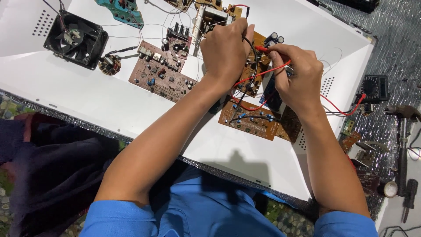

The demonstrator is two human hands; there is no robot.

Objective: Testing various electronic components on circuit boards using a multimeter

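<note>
My left hand (224,52) is closed around a black test probe, its black lead running down over a brown circuit board (258,66) with black capacitors at its top. My right hand (298,77) pinches a red test probe (262,49) whose tip points left toward the same board; its red lead (342,109) trails right to a black multimeter (373,87). Both hands hover close together above that board. Another brown board (250,120) lies just below my hands.
A large white panel (79,96) carries the boards, a reddish-brown board (160,72), a black cooling fan (76,39) and a teal board (123,11). At right lie a hammer (402,145), a screwdriver (410,197) and small parts.
</note>
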